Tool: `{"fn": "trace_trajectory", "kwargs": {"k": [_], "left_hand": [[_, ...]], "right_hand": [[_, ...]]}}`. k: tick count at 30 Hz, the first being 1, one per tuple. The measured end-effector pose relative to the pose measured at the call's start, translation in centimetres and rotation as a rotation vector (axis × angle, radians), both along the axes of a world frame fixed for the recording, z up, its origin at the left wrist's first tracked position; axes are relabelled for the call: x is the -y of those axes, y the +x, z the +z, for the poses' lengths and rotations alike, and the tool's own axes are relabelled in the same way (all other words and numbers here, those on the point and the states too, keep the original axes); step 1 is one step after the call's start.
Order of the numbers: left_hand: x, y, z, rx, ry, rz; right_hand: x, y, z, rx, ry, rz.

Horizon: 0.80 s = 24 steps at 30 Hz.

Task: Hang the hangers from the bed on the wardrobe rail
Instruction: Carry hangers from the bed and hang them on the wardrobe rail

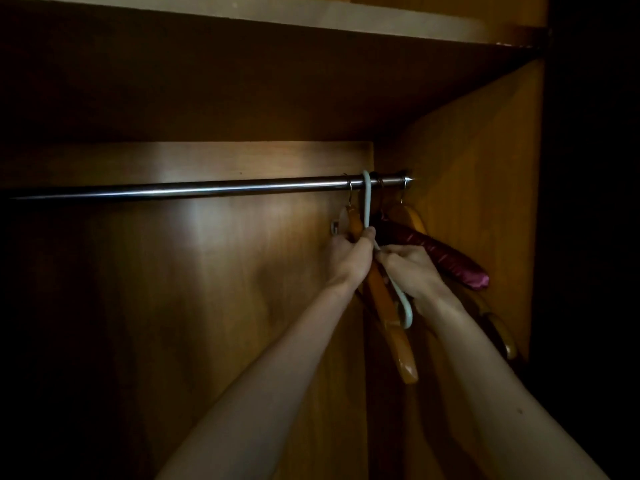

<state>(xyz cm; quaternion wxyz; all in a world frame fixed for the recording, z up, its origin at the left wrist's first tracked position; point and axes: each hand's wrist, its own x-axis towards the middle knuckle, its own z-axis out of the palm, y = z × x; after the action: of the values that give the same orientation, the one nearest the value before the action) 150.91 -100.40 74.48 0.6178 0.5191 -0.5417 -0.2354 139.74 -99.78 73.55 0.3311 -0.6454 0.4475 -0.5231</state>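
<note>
A metal wardrobe rail (pixel 194 188) runs across the dim wardrobe. Near its right end a pale green plastic hanger (pixel 367 199) has its hook over the rail. My left hand (pixel 351 256) grips this hanger just below the hook, next to a wooden hanger (pixel 389 317) that hangs from the rail. My right hand (pixel 410 268) holds the pale green hanger's arm lower down. A padded burgundy hanger (pixel 446 256) and another wooden hanger (pixel 408 214) hang further right, partly hidden behind my right hand.
The wardrobe's right side panel (pixel 485 188) stands close to the hangers. A shelf board (pixel 311 19) sits above the rail. The wooden back panel (pixel 173 254) lies behind; the rail's left stretch carries nothing.
</note>
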Motion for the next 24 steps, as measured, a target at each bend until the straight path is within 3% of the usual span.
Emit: {"fn": "trace_trajectory", "kwargs": {"k": [6, 11, 15, 17, 19, 24], "left_hand": [[-1.0, -0.1, -0.3, 0.044, 0.001, -0.022], [-2.4, 1.0, -4.1, -0.11, -0.101, 0.011], [-3.2, 1.6, -12.0, -0.298, -0.003, 0.025], [-3.4, 1.8, -17.6, -0.287, 0.137, 0.034], [-4.1, 1.7, -23.4, -0.163, 0.314, -0.026], [-8.2, -0.3, -37.9, 0.177, 0.848, -0.361]], "right_hand": [[-0.8, -0.6, -1.4, 0.074, 0.025, 0.036], [-3.8, -1.8, -3.8, 0.216, -0.002, 0.06], [-6.4, -2.7, -8.7, 0.335, 0.066, 0.047], [-7.3, -2.9, -12.4, 0.339, 0.098, 0.026], [-8.3, -3.0, -17.2, 0.259, 0.16, 0.012], [-11.0, -3.6, -32.2, -0.086, 0.57, 0.023]]}}
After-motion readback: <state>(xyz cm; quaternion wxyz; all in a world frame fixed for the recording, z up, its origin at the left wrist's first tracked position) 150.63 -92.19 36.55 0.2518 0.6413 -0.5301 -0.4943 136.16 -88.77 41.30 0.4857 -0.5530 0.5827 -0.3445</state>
